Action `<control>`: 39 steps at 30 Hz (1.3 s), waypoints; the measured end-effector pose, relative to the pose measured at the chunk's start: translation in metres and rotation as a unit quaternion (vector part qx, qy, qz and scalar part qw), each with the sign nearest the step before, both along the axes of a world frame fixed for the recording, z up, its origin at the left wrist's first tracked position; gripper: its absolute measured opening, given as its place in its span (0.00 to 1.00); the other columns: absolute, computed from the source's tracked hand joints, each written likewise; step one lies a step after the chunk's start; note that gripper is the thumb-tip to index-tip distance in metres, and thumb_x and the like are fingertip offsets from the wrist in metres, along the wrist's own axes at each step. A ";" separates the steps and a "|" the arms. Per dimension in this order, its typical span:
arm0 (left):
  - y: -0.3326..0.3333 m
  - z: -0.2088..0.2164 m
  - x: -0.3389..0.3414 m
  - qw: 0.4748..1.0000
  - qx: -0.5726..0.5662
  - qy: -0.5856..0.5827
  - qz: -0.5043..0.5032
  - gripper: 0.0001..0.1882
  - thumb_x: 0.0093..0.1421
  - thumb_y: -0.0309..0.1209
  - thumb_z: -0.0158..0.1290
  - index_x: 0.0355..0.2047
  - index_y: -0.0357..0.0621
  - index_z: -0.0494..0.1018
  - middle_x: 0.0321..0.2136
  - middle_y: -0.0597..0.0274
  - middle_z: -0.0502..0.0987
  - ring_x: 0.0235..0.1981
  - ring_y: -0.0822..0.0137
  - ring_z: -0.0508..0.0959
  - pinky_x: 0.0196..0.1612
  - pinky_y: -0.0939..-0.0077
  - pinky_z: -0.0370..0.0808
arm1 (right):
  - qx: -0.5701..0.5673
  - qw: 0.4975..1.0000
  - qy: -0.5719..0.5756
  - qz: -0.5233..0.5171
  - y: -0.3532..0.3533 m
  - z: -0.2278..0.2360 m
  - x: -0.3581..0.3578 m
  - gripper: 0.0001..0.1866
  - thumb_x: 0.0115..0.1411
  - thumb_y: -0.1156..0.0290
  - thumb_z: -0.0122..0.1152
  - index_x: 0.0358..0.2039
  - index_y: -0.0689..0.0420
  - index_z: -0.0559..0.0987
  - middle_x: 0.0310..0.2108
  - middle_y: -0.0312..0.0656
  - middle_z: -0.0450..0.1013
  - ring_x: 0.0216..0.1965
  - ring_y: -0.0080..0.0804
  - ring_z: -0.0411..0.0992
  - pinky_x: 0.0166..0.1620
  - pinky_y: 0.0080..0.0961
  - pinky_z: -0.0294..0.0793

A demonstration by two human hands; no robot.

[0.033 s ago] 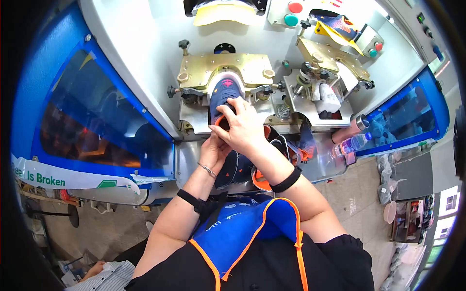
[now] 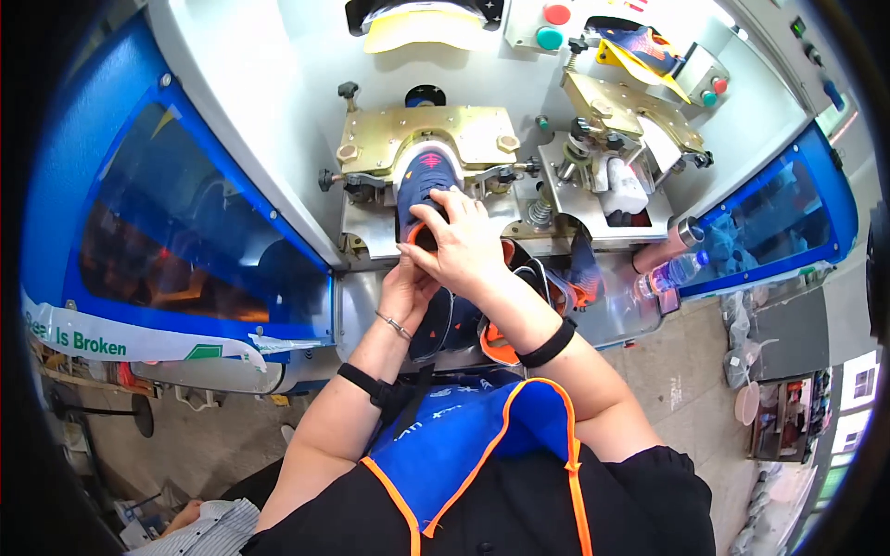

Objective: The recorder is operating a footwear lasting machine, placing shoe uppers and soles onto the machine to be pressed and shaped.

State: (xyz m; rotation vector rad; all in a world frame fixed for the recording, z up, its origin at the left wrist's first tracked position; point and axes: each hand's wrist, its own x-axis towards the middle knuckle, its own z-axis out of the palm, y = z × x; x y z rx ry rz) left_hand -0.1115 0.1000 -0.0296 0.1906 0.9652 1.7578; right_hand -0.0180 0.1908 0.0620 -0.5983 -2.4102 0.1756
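1 shoe (image 2: pixel 422 191) crosses the machine's front edge (image 2: pixel 369 245); my half-curled right hand (image 2: pixel 464 236) grips its collar (image 2: pixel 413 231), my left hand (image 2: pixel 405 295) curls below, hold hidden; I'd keep it centred.

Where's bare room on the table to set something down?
Two patches of metal table show bare: a narrow strip between the left window and left hand, and a small one between the rightmost shoe and the bottle. Crowded: the middle, with more shoes, and the right end, with bottle and flask.
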 end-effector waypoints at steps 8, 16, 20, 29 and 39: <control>-0.014 0.012 0.009 0.997 -0.052 -0.058 0.020 0.32 0.66 0.60 0.41 0.44 0.41 0.69 0.43 0.47 0.78 0.42 0.53 0.81 0.40 0.67 0.81 | -0.131 0.967 0.195 -0.100 0.013 -0.036 0.153 0.17 0.56 0.71 0.63 0.46 0.57 0.75 0.47 0.49 0.71 0.47 0.48 0.72 0.49 0.37 0.74; 0.004 0.050 0.070 0.963 -0.005 0.041 -0.266 0.25 0.71 0.49 0.38 0.31 0.41 0.71 0.27 0.55 0.78 0.30 0.60 0.82 0.35 0.72 0.81 | -0.417 0.875 0.014 -0.246 0.082 -0.132 0.287 0.20 0.56 0.55 0.65 0.41 0.57 0.76 0.32 0.51 0.78 0.38 0.49 0.77 0.42 0.39 0.73; 0.007 0.077 0.088 0.913 -0.034 0.184 -0.362 0.19 0.71 0.41 0.43 0.31 0.37 0.72 0.30 0.52 0.79 0.33 0.61 0.83 0.38 0.73 0.81 | -0.258 0.925 -0.027 -0.280 0.024 -0.014 0.273 0.15 0.59 0.60 0.63 0.40 0.57 0.77 0.22 0.42 0.76 0.29 0.36 0.78 0.32 0.32 0.72; 0.010 0.091 0.118 0.973 0.140 -0.037 -0.178 0.23 0.70 0.30 0.45 0.64 0.46 0.58 0.60 0.54 0.68 0.58 0.56 0.71 0.61 0.55 0.69 | -0.784 0.540 0.292 0.092 -0.007 0.017 0.242 0.17 0.68 0.65 0.54 0.52 0.59 0.70 0.31 0.30 0.71 0.23 0.13 0.65 0.28 0.15 0.68; -0.027 0.128 0.084 0.988 0.149 -0.023 -0.033 0.20 0.72 0.30 0.40 0.62 0.47 0.63 0.58 0.52 0.71 0.58 0.55 0.72 0.62 0.57 0.69 | 0.039 0.971 0.069 0.226 -0.007 0.036 0.177 0.22 0.45 0.61 0.71 0.42 0.49 0.78 0.39 0.36 0.73 0.32 0.33 0.73 0.30 0.27 0.74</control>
